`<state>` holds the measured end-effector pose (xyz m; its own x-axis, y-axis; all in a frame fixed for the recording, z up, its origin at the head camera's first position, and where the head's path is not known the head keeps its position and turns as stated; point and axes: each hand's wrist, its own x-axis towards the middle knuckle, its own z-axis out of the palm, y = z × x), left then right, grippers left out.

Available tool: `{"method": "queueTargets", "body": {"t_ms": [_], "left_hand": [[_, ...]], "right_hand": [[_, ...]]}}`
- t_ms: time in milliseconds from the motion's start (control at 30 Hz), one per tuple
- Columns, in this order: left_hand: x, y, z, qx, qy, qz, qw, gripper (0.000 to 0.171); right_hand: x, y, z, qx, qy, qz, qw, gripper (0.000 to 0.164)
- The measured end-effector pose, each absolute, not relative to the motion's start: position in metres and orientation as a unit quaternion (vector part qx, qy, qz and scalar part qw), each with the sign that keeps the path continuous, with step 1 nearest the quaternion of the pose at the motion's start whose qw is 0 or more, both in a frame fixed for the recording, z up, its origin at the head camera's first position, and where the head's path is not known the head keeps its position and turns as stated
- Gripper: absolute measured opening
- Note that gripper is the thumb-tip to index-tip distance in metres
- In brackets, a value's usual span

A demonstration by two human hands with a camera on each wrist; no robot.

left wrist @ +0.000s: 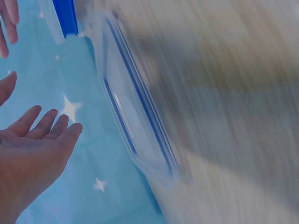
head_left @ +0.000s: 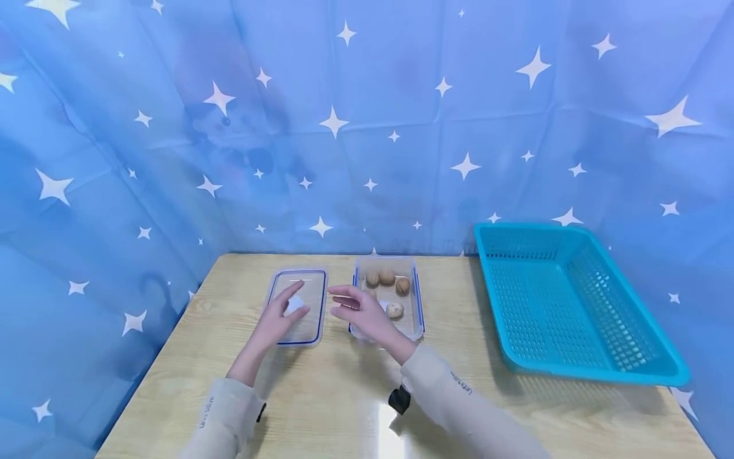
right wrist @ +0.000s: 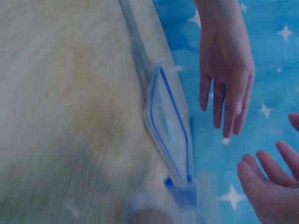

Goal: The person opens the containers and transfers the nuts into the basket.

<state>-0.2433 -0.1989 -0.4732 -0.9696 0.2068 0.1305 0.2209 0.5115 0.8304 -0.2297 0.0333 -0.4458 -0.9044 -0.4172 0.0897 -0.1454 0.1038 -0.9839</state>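
My left hand [head_left: 280, 319] is over the clear plastic lid [head_left: 313, 299], my right hand [head_left: 369, 315] by the storage box's [head_left: 420, 303] left rim; the fingers of both are loose, holding nothing. The lid lies on the bench [head_left: 338, 389], left of the box. It looks light, stiff, perhaps slippery: best held by opposite edges. The box, with loose walnuts [head_left: 402, 286] inside, seems heavier; its side walls suit gripping.

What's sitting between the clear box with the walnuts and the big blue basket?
Nothing: the head view shows only bare wooden tabletop between the clear box and the blue basket.
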Motion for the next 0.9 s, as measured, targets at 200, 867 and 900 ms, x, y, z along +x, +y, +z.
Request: {"method": "queueTargets", "body": {"t_ms": [200, 867, 900], "left_hand": [[-0.237, -0.167, -0.472, -0.133, -0.850, -0.509, -0.030, 0.067], [-0.237, -0.115, -0.491, -0.155, -0.814, -0.552, -0.091, 0.087], [-0.236, -0.114, -0.493, -0.158, -0.815, -0.549, -0.097, 0.089]], "right_hand": [[-0.238, 0.059, -0.453, -0.166, 0.768, -0.613, 0.086, 0.044], [-0.257, 0.099, -0.484, -0.170, 0.798, -0.568, 0.106, 0.042], [-0.256, 0.100, -0.484, -0.172, 0.804, -0.559, 0.108, 0.042]]}}
